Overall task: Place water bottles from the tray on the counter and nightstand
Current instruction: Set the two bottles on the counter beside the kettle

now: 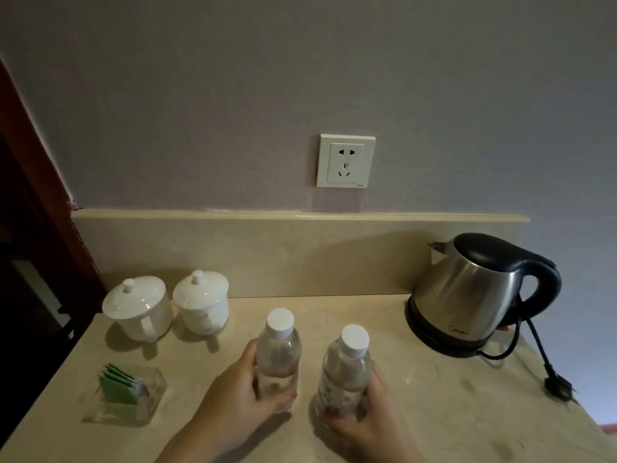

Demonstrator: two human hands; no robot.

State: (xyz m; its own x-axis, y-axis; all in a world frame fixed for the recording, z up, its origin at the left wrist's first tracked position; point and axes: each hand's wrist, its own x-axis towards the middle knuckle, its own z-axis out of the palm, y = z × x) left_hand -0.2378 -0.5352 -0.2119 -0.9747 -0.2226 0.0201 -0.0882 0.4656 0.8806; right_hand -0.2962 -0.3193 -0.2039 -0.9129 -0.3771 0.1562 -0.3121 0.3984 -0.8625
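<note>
Both hands are wrapped around clear, white-capped bottles standing upright side by side on the beige counter (417,396): left hand (240,392) has its fingers curled round the left bottle (278,355), right hand (370,416) grips the right bottle (345,372) low down. Two lidded white cups (167,305) sit at about 10 o'clock from the bottles, the steel kettle (467,292) at 2 o'clock, and a clear holder of green sachets (125,396) at 9.

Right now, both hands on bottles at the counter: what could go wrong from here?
1. The left bottle and right bottle stand upright and close together; releasing the left hand or right hand carelessly could knock one into the other.
2. The kettle has its cord trailing unplugged on the counter; a rightward sweep might snag it.
</note>
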